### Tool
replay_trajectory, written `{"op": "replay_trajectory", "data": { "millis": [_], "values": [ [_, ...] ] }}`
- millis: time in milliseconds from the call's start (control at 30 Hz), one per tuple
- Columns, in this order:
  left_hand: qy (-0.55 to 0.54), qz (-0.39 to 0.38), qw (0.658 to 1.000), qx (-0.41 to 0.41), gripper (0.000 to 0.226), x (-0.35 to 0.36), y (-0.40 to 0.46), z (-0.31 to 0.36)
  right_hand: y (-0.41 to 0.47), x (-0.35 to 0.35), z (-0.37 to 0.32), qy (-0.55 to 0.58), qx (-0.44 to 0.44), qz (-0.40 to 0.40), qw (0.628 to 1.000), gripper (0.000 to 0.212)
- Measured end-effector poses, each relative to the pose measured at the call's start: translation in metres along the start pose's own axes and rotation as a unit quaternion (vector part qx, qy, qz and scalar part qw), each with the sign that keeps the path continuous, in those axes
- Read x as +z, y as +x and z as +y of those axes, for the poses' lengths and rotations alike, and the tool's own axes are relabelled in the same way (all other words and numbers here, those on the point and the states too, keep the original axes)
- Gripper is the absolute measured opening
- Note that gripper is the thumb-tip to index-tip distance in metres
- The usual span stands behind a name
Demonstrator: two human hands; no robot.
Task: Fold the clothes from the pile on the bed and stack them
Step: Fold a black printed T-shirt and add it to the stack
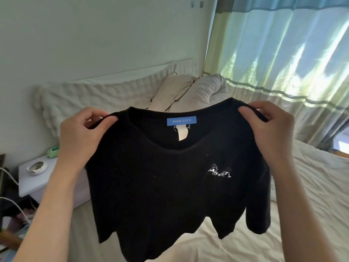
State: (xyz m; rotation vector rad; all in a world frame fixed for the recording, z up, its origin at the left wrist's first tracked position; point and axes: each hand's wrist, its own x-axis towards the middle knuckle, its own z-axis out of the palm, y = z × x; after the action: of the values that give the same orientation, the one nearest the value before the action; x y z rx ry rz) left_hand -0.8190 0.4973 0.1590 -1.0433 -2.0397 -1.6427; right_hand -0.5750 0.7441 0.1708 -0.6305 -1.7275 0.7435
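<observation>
A black T-shirt [170,195] hangs in the air in front of me, its front facing me, with a blue neck label and a small white chest print. My left hand [83,133] pinches its left shoulder and my right hand [270,127] pinches its right shoulder. The hem dangles above the cream bed sheet [302,214]. The shirt hides much of the bed, and no pile or stack of clothes shows.
White pillows [190,91] and a quilted headboard cushion [90,99] lie at the head of the bed. A white nightstand [32,184] with a bowl and a green packet stands on the left, with cables near it. A sunlit curtain [283,53] hangs on the right.
</observation>
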Motion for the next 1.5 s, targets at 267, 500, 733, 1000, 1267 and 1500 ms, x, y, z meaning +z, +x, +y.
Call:
{"op": "replay_trajectory", "data": {
  "millis": [267, 500, 733, 1000, 1267, 1500],
  "values": [
    [0.100, -0.077, 0.991, -0.036, 0.016, 0.031, 0.025, -0.069, 0.032, 0.058, 0.058, -0.223, -0.036, -0.047, 0.973, 0.025],
    [0.237, -0.091, 0.966, -0.039, 0.026, 0.094, 0.048, -0.179, 0.060, 0.169, 0.159, -0.301, -0.045, -0.196, 0.932, 0.026],
    [0.345, -0.152, 0.926, -0.035, 0.029, 0.155, 0.077, -0.327, 0.076, 0.307, 0.275, -0.296, 0.032, -0.295, 0.908, 0.025],
    [0.318, -0.244, 0.897, -0.186, 0.043, 0.212, 0.036, -0.447, 0.014, 0.384, 0.401, -0.216, 0.229, -0.321, 0.893, 0.028],
    [0.284, -0.315, 0.783, -0.455, 0.058, 0.194, -0.166, -0.492, -0.159, 0.305, 0.488, -0.276, 0.396, -0.414, 0.772, 0.032],
    [0.115, -0.224, 0.688, -0.681, 0.055, 0.190, -0.254, -0.485, -0.244, 0.227, 0.501, -0.319, 0.488, -0.388, 0.713, 0.040]
  ]
}}
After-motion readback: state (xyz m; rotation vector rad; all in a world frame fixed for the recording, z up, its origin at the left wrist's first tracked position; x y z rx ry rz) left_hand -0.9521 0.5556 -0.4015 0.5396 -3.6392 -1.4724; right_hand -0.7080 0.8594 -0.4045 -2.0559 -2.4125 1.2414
